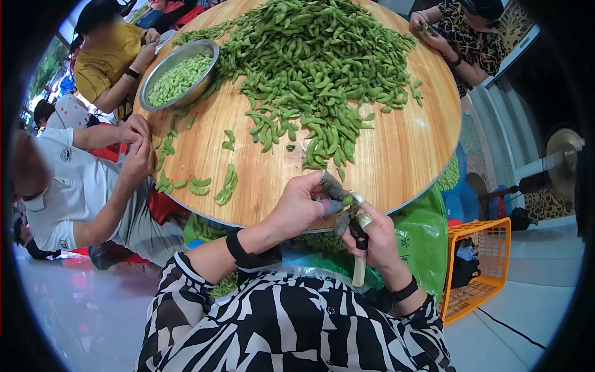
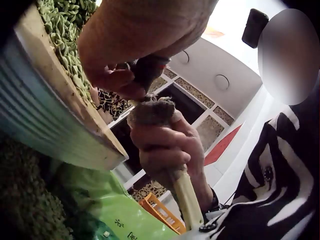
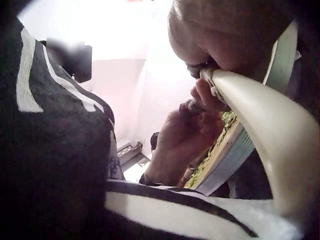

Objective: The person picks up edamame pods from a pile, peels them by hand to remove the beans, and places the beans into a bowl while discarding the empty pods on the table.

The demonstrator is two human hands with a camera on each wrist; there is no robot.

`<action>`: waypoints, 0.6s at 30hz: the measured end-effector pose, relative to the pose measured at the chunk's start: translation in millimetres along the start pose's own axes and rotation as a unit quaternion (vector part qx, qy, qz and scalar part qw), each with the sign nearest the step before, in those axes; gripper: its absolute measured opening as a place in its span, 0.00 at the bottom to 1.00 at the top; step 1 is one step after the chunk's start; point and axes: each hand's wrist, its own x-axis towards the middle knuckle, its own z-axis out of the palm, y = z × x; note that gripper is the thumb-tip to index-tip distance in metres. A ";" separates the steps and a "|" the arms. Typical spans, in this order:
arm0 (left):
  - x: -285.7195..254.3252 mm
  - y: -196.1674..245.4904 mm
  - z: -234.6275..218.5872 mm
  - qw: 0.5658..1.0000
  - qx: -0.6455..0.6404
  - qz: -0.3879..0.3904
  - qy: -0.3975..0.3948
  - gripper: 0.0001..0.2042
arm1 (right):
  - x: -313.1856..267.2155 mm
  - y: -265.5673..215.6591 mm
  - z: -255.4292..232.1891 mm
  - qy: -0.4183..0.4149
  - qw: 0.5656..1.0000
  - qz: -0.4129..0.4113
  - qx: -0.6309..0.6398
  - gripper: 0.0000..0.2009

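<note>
My left hand (image 1: 292, 206) is held over the near edge of the round wooden table, thumb and index finger wrapped in grey, stained coverings. Between those fingertips it pinches a green soybean pod (image 1: 348, 201). Right beside it, my right hand (image 1: 380, 243) curls round a tool with a cream-coloured handle (image 1: 359, 270); the handle sticks out below the fist, and the working end is hidden by the fingers. In the left wrist view the handle (image 2: 188, 200) shows under the curled right fingers. The right wrist view has the smooth handle (image 3: 260, 115) close up.
A big heap of soybean pods (image 1: 310, 56) covers the far middle of the table (image 1: 254, 186). A metal bowl (image 1: 206, 77) of shelled beans stands at the left. Several people sit around. An orange crate (image 1: 496, 273) and a green bag (image 1: 427, 229) are at my right.
</note>
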 end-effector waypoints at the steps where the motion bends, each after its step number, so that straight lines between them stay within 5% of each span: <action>1: 0.1 -0.2 1.1 1.000 -0.001 0.000 -0.001 0.10 | -0.6 -0.5 0.7 0.003 1.000 -0.002 0.010 0.21; 10: -5.8 1.7 12.2 0.998 -0.038 0.035 0.042 0.10 | 3.0 -2.1 3.1 0.003 0.999 -0.038 0.027 0.20; 13: -7.0 4.2 14.6 0.993 0.070 0.085 0.044 0.10 | 1.0 -7.5 5.8 0.015 0.998 -0.034 0.051 0.19; 18: -1.2 3.7 12.1 0.993 -0.113 0.016 0.024 0.10 | -1.2 -9.0 3.2 0.006 0.998 -0.037 0.055 0.18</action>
